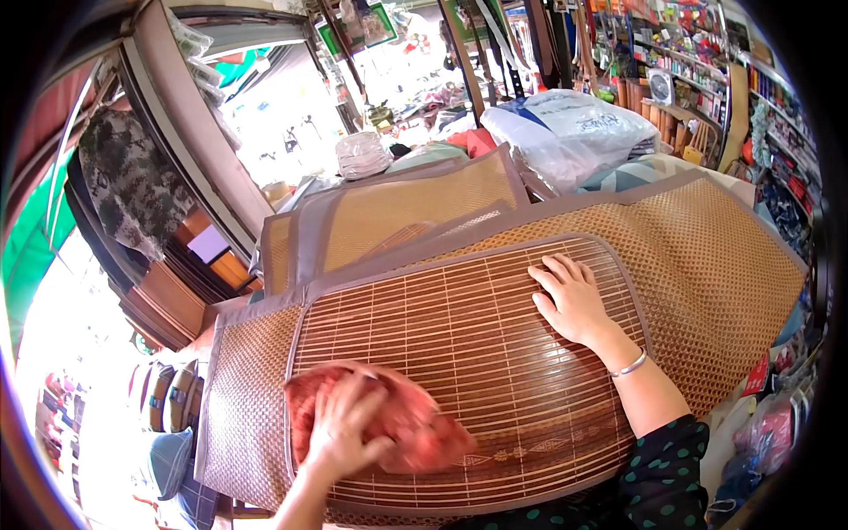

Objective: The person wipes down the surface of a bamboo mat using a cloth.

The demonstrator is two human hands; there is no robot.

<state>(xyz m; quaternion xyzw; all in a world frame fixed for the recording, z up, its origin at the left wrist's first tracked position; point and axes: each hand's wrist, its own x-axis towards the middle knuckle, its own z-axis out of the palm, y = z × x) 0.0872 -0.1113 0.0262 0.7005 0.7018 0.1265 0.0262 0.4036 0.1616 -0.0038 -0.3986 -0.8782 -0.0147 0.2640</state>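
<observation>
A brown bamboo slat mat [424,327] with fabric edging lies in front of me, with a darker patterned band near its lower edge. At the mat's left lower part, my left hand [346,428] is closed on a crumpled red cloth [420,428] pressed against the slats; both are a little blurred. My right hand [570,305] rests palm down on the mat's upper right part, fingers spread, holding nothing. A bangle circles that wrist. Under the bamboo mat is a larger tan woven mat [707,256] with grey edging.
Another tan woven mat [415,208] lies beyond. Behind it are a plastic-wrapped bundle [574,132] and a white stack [362,155]. Belts [495,53] hang overhead. Goods fill shelves [689,62] at the right. A camouflage cloth [132,177] hangs at left.
</observation>
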